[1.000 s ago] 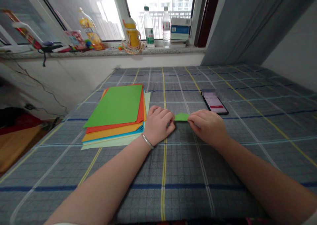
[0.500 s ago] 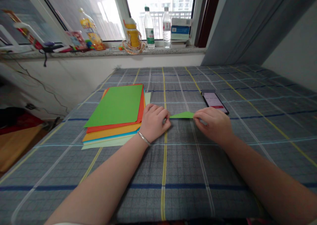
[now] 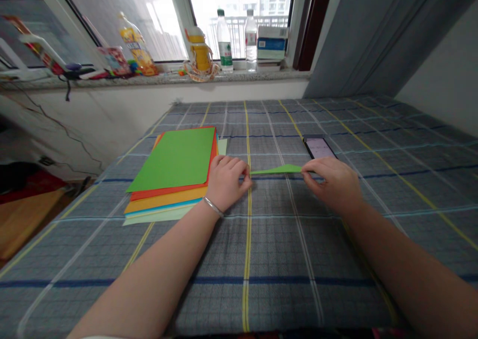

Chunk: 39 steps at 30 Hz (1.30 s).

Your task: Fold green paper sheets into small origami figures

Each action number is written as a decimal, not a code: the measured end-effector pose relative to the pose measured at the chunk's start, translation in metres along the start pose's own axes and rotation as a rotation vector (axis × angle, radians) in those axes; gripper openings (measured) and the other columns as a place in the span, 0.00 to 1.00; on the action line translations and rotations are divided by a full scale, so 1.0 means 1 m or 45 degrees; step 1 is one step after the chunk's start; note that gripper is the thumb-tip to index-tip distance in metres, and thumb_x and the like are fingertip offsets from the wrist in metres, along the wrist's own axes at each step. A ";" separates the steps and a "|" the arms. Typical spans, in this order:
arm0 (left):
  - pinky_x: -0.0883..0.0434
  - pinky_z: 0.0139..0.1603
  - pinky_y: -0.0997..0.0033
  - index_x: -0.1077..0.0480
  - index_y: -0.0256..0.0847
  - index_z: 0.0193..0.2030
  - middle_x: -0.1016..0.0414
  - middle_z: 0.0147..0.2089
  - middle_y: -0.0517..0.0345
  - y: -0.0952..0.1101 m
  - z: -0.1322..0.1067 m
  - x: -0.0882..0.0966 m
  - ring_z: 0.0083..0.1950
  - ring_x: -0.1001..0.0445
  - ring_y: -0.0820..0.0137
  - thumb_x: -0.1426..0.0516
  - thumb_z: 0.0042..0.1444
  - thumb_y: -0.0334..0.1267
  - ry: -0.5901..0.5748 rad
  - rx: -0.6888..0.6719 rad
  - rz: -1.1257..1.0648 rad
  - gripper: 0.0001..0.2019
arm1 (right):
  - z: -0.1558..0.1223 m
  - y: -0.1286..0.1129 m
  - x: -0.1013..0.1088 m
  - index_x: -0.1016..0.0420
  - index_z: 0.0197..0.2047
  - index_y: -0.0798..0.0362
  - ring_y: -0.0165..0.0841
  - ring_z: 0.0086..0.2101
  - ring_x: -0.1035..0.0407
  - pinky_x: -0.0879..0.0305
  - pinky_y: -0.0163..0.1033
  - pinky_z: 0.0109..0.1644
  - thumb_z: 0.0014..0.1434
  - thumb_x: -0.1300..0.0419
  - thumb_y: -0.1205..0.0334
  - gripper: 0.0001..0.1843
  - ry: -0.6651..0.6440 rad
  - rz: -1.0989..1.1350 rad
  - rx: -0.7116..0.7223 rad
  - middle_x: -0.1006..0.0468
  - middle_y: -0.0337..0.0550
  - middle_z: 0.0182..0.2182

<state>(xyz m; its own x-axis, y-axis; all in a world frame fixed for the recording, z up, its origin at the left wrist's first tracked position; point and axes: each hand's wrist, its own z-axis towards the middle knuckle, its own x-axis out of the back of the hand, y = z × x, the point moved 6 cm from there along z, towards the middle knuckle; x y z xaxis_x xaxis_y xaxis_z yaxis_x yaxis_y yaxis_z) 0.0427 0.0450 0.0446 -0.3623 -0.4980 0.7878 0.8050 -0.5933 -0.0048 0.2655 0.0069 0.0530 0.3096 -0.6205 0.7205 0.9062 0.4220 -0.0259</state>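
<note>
A small folded green paper lies low over the checked cloth between my two hands. My left hand pinches its left tip with closed fingers; a silver bangle sits on that wrist. My right hand pinches the right tip, fingers curled. The paper is stretched into a long thin sliver with a slight peak in the middle. Just left of my left hand lies a stack of coloured paper sheets, green on top, with orange, yellow, blue and pale green below.
A phone with a lit screen lies on the cloth just beyond my right hand. The checked cloth covers the whole surface. Bottles, a yellow container and boxes stand on the window sill at the back.
My hands have drawn apart, left going left and right going right. The green paper between them now shows as a longer, thinner strip. More of the phone is uncovered.
</note>
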 end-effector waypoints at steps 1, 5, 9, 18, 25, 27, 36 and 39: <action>0.39 0.48 0.59 0.34 0.42 0.29 0.29 0.30 0.57 0.000 0.000 0.000 0.37 0.32 0.63 0.45 0.52 0.34 0.003 0.001 0.000 0.02 | 0.000 0.000 0.000 0.24 0.32 0.49 0.36 0.36 0.26 0.35 0.40 0.40 0.57 0.43 0.64 0.06 -0.003 0.001 -0.002 0.19 0.39 0.34; 0.38 0.48 0.58 0.34 0.43 0.29 0.29 0.29 0.57 0.000 0.000 0.000 0.36 0.33 0.63 0.45 0.51 0.34 0.009 0.003 -0.022 0.02 | 0.000 0.000 0.000 0.24 0.32 0.49 0.36 0.36 0.26 0.35 0.40 0.40 0.57 0.43 0.64 0.07 -0.021 0.001 -0.012 0.19 0.39 0.34; 0.38 0.48 0.59 0.35 0.42 0.29 0.29 0.29 0.57 -0.001 0.000 0.000 0.37 0.32 0.63 0.45 0.51 0.34 0.001 0.019 -0.032 0.02 | 0.000 0.000 0.000 0.25 0.32 0.49 0.36 0.36 0.26 0.35 0.40 0.41 0.57 0.43 0.64 0.06 -0.032 -0.004 -0.019 0.19 0.39 0.34; 0.34 0.41 0.64 0.37 0.42 0.32 0.27 0.27 0.60 -0.023 -0.004 -0.020 0.34 0.27 0.66 0.52 0.60 0.36 -0.134 0.421 -0.488 0.06 | -0.001 0.007 0.000 0.25 0.35 0.50 0.38 0.38 0.27 0.33 0.42 0.44 0.56 0.43 0.66 0.05 0.060 0.054 -0.108 0.20 0.42 0.36; 0.31 0.46 0.66 0.39 0.41 0.42 0.22 0.32 0.58 -0.017 -0.011 -0.040 0.38 0.24 0.69 0.58 0.66 0.46 -0.225 0.759 -1.262 0.13 | 0.001 -0.005 -0.009 0.25 0.35 0.50 0.37 0.40 0.27 0.33 0.43 0.45 0.59 0.43 0.65 0.05 -0.021 0.157 0.060 0.19 0.41 0.38; 0.31 0.45 0.68 0.38 0.40 0.42 0.23 0.33 0.59 -0.017 -0.012 -0.043 0.39 0.25 0.69 0.52 0.63 0.45 -0.236 0.818 -1.316 0.11 | 0.001 -0.006 -0.012 0.25 0.34 0.50 0.36 0.40 0.27 0.34 0.43 0.46 0.58 0.42 0.65 0.04 -0.047 0.182 0.136 0.19 0.41 0.38; 0.30 0.45 0.70 0.37 0.39 0.36 0.28 0.35 0.61 -0.017 -0.009 -0.044 0.40 0.26 0.71 0.43 0.52 0.34 -0.141 0.702 -1.249 0.06 | -0.001 0.002 -0.032 0.24 0.35 0.51 0.41 0.42 0.30 0.36 0.47 0.47 0.56 0.41 0.64 0.04 -0.249 0.109 0.084 0.22 0.46 0.41; 0.30 0.48 0.69 0.37 0.40 0.38 0.29 0.37 0.61 -0.015 -0.008 -0.035 0.41 0.27 0.71 0.43 0.52 0.32 -0.054 0.584 -1.095 0.07 | -0.004 0.008 -0.041 0.25 0.40 0.53 0.43 0.41 0.30 0.35 0.48 0.45 0.56 0.40 0.62 0.08 -0.362 0.070 -0.050 0.22 0.47 0.38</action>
<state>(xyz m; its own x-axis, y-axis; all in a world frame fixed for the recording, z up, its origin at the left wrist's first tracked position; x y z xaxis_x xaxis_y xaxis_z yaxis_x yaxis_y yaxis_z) 0.0396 0.0665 0.0122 -0.9018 0.0182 0.4318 0.3816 -0.4353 0.8154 0.2610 0.0325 0.0207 0.2707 -0.3846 0.8825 0.9024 0.4206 -0.0935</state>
